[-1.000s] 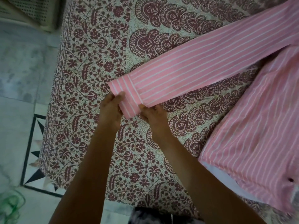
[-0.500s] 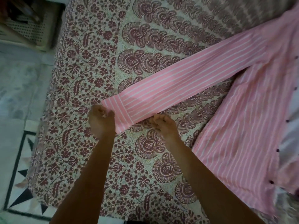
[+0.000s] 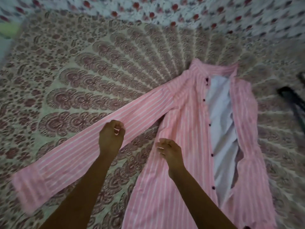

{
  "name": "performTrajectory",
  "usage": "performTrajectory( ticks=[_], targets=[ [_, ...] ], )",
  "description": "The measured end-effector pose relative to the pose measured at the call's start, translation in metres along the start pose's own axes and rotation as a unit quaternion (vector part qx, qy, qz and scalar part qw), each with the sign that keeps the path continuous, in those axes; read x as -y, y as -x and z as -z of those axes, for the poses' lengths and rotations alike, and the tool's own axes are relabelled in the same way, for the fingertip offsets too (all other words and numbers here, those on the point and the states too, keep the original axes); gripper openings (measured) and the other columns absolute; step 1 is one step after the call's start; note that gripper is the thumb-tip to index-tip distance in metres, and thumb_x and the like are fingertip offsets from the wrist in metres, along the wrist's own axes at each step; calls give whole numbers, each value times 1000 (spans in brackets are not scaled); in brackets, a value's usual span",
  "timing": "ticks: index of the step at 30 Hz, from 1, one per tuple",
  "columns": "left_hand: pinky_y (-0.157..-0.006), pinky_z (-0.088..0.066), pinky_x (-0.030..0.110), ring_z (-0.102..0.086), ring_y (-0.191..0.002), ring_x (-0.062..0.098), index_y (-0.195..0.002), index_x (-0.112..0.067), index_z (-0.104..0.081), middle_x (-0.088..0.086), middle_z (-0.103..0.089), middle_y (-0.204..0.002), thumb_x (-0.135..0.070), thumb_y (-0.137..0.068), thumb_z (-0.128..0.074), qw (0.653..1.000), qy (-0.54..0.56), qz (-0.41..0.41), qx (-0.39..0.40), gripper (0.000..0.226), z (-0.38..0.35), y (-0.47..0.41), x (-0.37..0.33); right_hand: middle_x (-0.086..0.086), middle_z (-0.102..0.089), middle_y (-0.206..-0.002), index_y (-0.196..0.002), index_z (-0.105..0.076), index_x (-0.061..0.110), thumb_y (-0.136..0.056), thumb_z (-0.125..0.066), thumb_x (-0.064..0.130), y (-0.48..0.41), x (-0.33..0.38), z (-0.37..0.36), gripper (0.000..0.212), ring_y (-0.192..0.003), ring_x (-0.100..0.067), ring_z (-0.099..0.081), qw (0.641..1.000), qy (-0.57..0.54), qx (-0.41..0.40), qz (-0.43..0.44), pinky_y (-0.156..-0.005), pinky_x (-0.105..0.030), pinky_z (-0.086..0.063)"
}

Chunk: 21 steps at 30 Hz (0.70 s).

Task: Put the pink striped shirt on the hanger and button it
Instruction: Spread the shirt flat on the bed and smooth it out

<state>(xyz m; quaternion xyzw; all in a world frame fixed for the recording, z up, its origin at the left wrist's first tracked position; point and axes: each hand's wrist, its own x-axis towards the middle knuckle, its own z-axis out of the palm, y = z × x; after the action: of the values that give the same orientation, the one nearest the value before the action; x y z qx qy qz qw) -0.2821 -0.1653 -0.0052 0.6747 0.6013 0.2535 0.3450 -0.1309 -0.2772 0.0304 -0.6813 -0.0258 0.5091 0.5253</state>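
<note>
Evidently laid out for hanging, the pink striped shirt (image 3: pixel 186 123) lay unbuttoned on the bedspread (image 3: pixel 82 71) beneath two separated hands. The left hand (image 3: pixel 110 139) curled over the sleeve (image 3: pixel 71 156), its grip unclear; the right hand (image 3: pixel 171 152) hovered slack and empty. Next, probably, a hanger, perhaps the dark object (image 3: pixel 292 101) far right of the right hand.

Pink stripes on maroon paisley
Your shirt (image 3: pixel 186 129) is pink with thin white stripes, dark buttons (image 3: pixel 210 124) and a white inside (image 3: pixel 219 113); the bedsheet (image 3: pixel 82 71) is cream with maroon paisley; the far cloth (image 3: pixel 148 7), white with red flowers.
</note>
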Motion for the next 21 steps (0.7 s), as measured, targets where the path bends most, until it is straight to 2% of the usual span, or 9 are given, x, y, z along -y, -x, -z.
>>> performTrajectory(
  ticks=[2,4,8,11,14,18,21],
  targets=[
    [-75,-45,29,-59,-75,23,-81,-10,-63,10,-68,-88,-6,-85,-59,1000,-4,-17,-2,7,-28,-19,-26,-8,-62,-85,-74,-60,11,-87,-45,-7,-26,18,23,26,-71,-14,-56,999,14,-15,32,-54,-10,-44],
    [-74,-43,30,-59,-77,26,-84,-6,-65,14,-68,-89,-8,-88,-56,1000,-19,-16,-7,10,-46,-40,-44,-7,-62,-83,-78,-60,10,-88,-44,-6,-46,36,36,25,-70,-12,-56,998,21,-29,47,-56,-11,-44],
    [-76,-45,41,-59,-91,40,-97,-8,-66,24,-65,-97,-15,-93,-48,993,-121,1,-13,20,-82,-88,-67,-7,-62,-89,-86,-63,6,-87,-44,-4,-101,72,64,21,-78,-13,-56,987,87,-72,111,-70,-16,-44],
    [-83,-43,42,-56,-101,41,-106,-13,-64,23,-63,-106,-19,-95,-44,982,-186,42,-15,24,-100,-121,-75,-4,-63,-94,-93,-65,5,-87,-47,1,-151,91,77,19,-92,-19,-58,966,161,-115,164,-88,-26,-44],
    [-87,-43,40,-57,-103,40,-106,-16,-64,19,-64,-110,-20,-94,-45,978,-203,37,6,24,-117,-149,-76,-11,-66,-106,-96,-63,3,-84,-48,0,-190,107,79,19,-93,-18,-56,953,177,-139,204,-96,-35,-44],
    [-80,-44,35,-59,-101,37,-102,-17,-66,15,-65,-105,-25,-92,-50,983,-176,-19,48,21,-146,-177,-84,-12,-63,-114,-104,-61,7,-84,-49,6,-233,124,69,23,-107,-27,-57,919,253,-161,255,-89,-28,-40],
    [-78,-46,33,-60,-96,31,-106,-15,-63,12,-62,-105,-38,-87,-57,981,-149,-57,107,30,-171,-187,-99,-11,-55,-126,-120,-54,11,-81,-46,18,-265,147,61,40,-117,-27,-49,869,335,-217,294,-94,-32,-37]
  ],
)
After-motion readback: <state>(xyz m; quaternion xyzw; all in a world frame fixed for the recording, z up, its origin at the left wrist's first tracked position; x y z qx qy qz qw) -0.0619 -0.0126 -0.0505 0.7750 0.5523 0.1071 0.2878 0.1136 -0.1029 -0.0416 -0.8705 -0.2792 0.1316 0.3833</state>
